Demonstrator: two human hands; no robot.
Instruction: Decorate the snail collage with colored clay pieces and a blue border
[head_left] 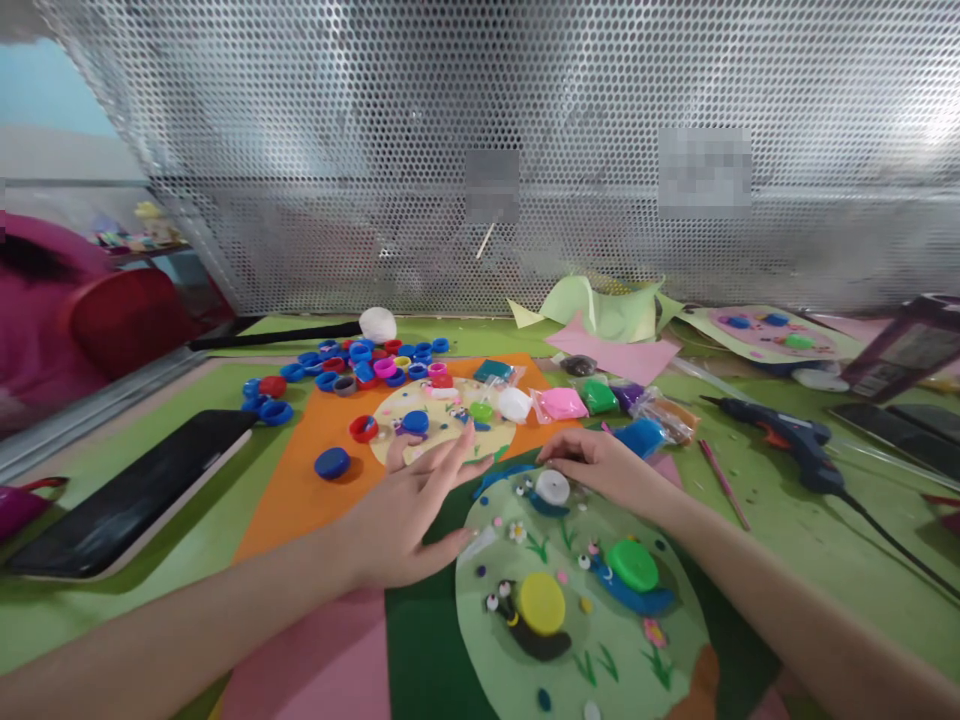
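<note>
A round pale-green card (525, 555) lies in front of me, decorated with clay snails whose shells are bottle caps: a yellow cap (542, 603), a green cap (634, 566) and a white cap (553, 487). Along its upper left edge runs a strip of blue clay (504, 480). My right hand (592, 462) is at the card's top edge, its fingers curled together by the end of that strip; what they pinch, if anything, is hidden. Over the left edge hovers my left hand (420, 505), fingers spread, holding nothing. Behind it sits a cream card (382, 415) with similar snails.
Loose bottle caps (364, 365) are heaped at the back left, near a black phone (142, 490). Bagged clay packets (562, 403) lie behind my right hand. A glue gun (787, 440) with a cord rests at right. A perforated metal panel (420, 130) closes the back.
</note>
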